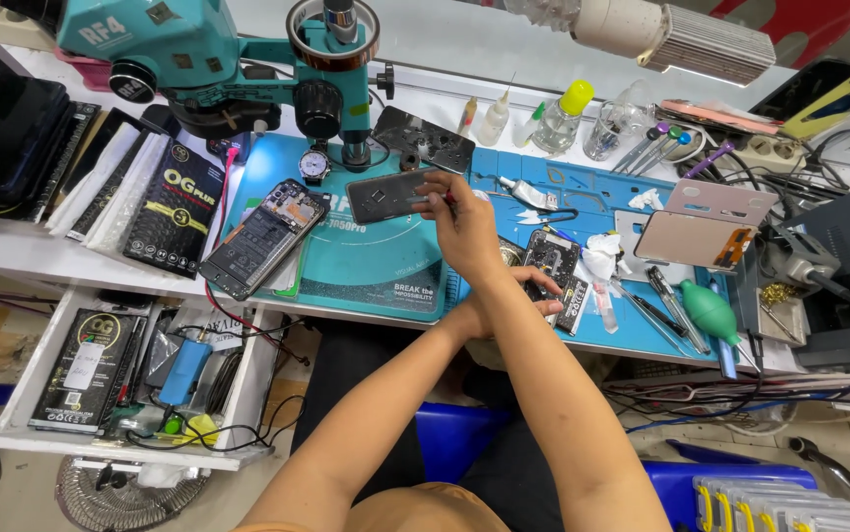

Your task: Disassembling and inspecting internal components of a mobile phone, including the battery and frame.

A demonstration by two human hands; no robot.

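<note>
Head view: phone (pixel 265 236) lies opened on the mat (pixel 375 261), nothing reassembled yet.
Your right hand (pixel 464 227) pinches a red-tipped tool (pixel 447 198) at the back cover (pixel 387 195); left hand (pixel 528 291), fingers half-curled, rests on the bench (pixel 11 251).

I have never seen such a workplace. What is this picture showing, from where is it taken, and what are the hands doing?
One camera on the person's head looks down at a repair bench. The arms cross: the right hand reaches leftward and works with a small tool on a dark phone back panel lying on the teal mat. The left hand rests by a small opened phone. A teal microscope stands behind; another opened phone, tweezers and a green air blower lie around.
</note>
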